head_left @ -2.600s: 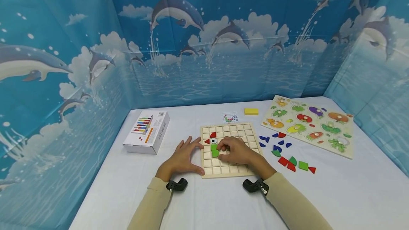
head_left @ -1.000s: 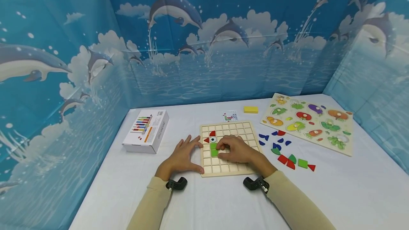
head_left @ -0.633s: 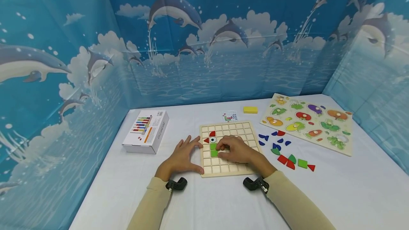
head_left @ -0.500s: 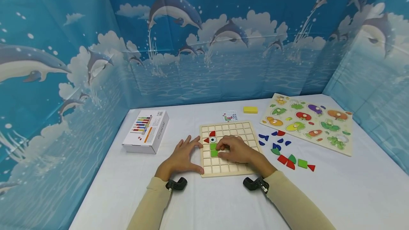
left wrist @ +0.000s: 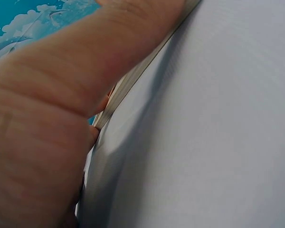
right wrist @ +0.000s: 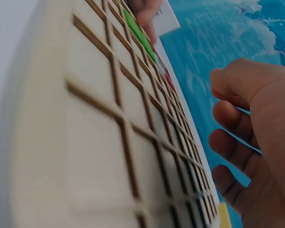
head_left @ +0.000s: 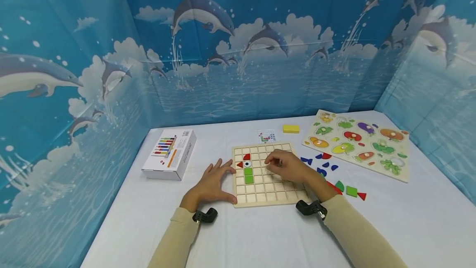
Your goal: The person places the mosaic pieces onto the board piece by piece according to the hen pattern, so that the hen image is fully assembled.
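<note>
A wooden grid board (head_left: 277, 196) lies on the white table. In its left columns sit a red quarter-round piece (head_left: 247, 157), a small red triangle (head_left: 240, 164), a white eye tile (head_left: 247, 163) and two green squares (head_left: 248, 175). My left hand (head_left: 211, 183) touches the board's left edge, fingers and thumb spread along it; the left wrist view shows the thumb against the edge. Above the middle of the board hovers my right hand (head_left: 288, 167), its fingers loosely bent. In the right wrist view nothing shows between those fingers, and they are apart from the board.
Right of the board lie several blue pieces (head_left: 325, 164), a green square (head_left: 351, 191) and a red triangle (head_left: 362, 196). Behind are a pattern card (head_left: 266, 136), a yellow block (head_left: 291, 129) and a vegetable puzzle board (head_left: 355, 144). A white box (head_left: 169, 154) stands at left.
My right hand has left the green squares and moved up and right over the board, partly covering the loose red and green pieces with the wrist. My left hand has stayed put.
</note>
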A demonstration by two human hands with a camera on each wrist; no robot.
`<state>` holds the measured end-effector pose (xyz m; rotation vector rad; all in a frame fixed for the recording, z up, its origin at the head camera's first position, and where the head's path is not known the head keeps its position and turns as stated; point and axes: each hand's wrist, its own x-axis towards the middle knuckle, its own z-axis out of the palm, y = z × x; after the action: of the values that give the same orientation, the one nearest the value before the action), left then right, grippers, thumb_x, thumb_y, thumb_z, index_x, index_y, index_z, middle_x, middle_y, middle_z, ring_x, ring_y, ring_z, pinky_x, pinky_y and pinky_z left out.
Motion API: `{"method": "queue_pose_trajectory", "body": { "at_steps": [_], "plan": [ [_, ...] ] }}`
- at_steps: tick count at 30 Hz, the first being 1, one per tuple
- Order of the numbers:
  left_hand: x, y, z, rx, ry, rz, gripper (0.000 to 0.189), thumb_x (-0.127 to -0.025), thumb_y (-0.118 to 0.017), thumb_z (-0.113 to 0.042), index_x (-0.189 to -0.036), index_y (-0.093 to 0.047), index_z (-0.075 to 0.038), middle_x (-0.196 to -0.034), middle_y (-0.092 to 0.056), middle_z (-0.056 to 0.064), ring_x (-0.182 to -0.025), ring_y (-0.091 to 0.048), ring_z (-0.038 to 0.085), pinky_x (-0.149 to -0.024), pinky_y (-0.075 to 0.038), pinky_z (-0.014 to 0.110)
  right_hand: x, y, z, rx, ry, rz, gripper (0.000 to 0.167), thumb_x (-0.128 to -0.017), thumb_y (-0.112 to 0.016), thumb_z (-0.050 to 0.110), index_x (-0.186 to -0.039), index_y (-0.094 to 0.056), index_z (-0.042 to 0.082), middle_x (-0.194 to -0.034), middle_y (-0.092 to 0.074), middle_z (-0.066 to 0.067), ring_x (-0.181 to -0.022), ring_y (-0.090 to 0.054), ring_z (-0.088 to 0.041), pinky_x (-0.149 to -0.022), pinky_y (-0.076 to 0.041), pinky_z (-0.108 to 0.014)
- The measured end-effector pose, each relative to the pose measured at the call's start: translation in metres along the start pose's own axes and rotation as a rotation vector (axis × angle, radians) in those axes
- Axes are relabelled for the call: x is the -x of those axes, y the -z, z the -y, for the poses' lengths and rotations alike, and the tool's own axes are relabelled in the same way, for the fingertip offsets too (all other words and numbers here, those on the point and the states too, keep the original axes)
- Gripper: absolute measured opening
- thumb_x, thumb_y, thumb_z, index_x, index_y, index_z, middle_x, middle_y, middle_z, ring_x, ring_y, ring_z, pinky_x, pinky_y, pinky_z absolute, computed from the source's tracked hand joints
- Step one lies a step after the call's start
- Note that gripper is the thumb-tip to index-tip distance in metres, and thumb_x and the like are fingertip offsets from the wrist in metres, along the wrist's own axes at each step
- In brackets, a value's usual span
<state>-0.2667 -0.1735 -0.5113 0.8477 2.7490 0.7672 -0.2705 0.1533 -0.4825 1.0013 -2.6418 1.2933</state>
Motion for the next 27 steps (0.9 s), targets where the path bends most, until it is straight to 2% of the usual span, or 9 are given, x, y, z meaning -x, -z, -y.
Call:
{"method": "queue_pose_trajectory", "body": {
  "at_steps": [7, 13, 17, 23, 27],
  "plan": [
    [0.0, 0.0, 0.0, 0.001, 0.002, 0.002, 0.091, -0.06, -0.086, -0.07, -0.134, -0.052, -0.029, -0.166, -0.023, -0.004, -0.154, -0.005, 0.028, -0.122, -0.001, 0.048, 0.019, 0.043, -0.025, 0.061, -0.07, -0.084, 0.011, -0.097, -0.068, 0.006, -0.107, -0.07, 0.002, -0.091, -0.061, 0.001, -0.083, -0.053, -0.019, -0.07, -0.048, -0.031],
    [0.0, -0.001, 0.0, 0.006, 0.006, 0.0, 0.091, -0.058, -0.087, -0.07, -0.133, -0.053, -0.029, -0.166, -0.023, -0.004, -0.154, -0.006, 0.028, -0.122, -0.001, 0.049, 0.043, 0.078, -0.049, 0.175, -0.22, -0.134, 0.011, -0.097, -0.069, 0.009, -0.106, -0.07, 0.005, -0.083, -0.053, -0.002, -0.073, -0.047, -0.021, -0.057, -0.041, -0.03],
    [-0.001, -0.003, 0.001, 0.001, 0.016, 0.004, 0.091, -0.058, -0.086, -0.071, -0.132, -0.052, -0.03, -0.166, -0.023, -0.006, -0.154, -0.005, 0.026, -0.122, 0.0, 0.048, 0.062, 0.1, -0.061, 0.214, -0.328, -0.135, 0.014, -0.096, -0.069, 0.01, -0.109, -0.068, 0.005, -0.084, -0.052, -0.005, -0.07, -0.048, -0.023, -0.053, -0.041, -0.03],
    [0.0, -0.004, 0.002, 0.004, 0.015, 0.005, 0.092, -0.057, -0.086, -0.072, -0.132, -0.052, -0.03, -0.166, -0.023, -0.006, -0.154, -0.004, 0.026, -0.122, 0.0, 0.048, 0.085, 0.122, -0.073, 0.223, -0.436, -0.106, 0.02, -0.095, -0.067, 0.007, -0.115, -0.067, 0.005, -0.092, -0.054, -0.007, -0.083, -0.049, -0.026, -0.063, -0.047, -0.031],
    [0.0, -0.002, 0.002, -0.007, 0.001, -0.003, 0.091, -0.059, -0.085, -0.072, -0.132, -0.052, -0.03, -0.166, -0.023, -0.005, -0.154, -0.005, 0.028, -0.122, -0.001, 0.049, 0.093, 0.126, -0.08, 0.233, -0.439, -0.071, 0.024, -0.093, -0.068, 0.006, -0.117, -0.069, 0.006, -0.094, -0.056, -0.007, -0.087, -0.049, -0.026, -0.07, -0.047, -0.035]
  ]
}}
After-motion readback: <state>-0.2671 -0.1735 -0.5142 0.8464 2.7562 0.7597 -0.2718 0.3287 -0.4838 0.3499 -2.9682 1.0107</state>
